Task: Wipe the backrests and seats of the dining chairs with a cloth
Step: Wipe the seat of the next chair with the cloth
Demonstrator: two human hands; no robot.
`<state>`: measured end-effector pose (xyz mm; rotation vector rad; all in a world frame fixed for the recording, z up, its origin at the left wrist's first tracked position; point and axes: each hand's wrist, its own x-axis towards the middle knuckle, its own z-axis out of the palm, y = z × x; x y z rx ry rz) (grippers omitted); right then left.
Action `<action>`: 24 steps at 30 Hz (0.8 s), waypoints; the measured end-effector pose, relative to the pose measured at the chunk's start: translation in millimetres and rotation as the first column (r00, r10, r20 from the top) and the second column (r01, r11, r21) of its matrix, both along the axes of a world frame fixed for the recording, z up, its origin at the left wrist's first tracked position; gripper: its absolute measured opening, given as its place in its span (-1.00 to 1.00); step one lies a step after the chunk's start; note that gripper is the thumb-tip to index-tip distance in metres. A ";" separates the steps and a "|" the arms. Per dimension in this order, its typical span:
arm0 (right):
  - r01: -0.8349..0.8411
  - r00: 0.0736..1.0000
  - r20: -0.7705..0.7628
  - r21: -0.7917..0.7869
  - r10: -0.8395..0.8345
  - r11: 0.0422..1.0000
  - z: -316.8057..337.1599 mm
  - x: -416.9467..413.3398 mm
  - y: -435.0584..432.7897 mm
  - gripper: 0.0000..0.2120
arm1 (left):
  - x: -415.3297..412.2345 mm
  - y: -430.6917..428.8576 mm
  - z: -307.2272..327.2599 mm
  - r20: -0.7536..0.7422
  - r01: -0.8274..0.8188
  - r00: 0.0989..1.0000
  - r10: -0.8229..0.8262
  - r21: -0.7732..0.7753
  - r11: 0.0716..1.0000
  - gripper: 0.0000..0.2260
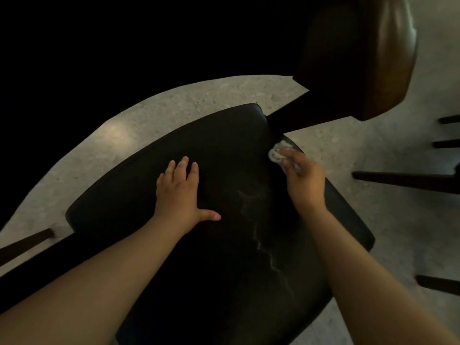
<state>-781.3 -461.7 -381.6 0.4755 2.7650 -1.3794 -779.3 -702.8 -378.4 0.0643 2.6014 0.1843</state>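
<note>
Head view: the left hand [178,190] lies flat, fingers spread, on the dark, smooth padded seat [129,200], bracing it. Pale streaks [261,242] run down the seat's middle (dust or damp, I cannot tell), so I judge the seat only partly wiped. The right hand [307,183] grips a crumpled white cloth [277,151] at the seat's rear right edge. The curved, glossy brown backrest [373,58] seems not yet wiped; legs of other chairs [403,181] suggest more to do.
</note>
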 end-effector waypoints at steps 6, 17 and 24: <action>-0.123 0.992 -0.024 -0.009 0.123 0.992 6.2 31.3 1.1 -0.73 | 1.0 0.0 2.7 -0.004 0.016 1.000 -0.016 -0.006 1.000 0.13; 0.048 0.999 -0.015 -0.040 -0.048 0.998 2.3 42.1 -3.4 -0.73 | 2.3 -1.1 3.3 -0.016 0.011 1.000 -0.011 0.001 1.000 0.13; 0.042 0.999 -0.025 -0.023 -0.043 0.999 17.6 34.0 20.2 -0.75 | 18.2 1.2 5.1 -0.021 0.066 0.998 -0.065 0.069 0.995 0.09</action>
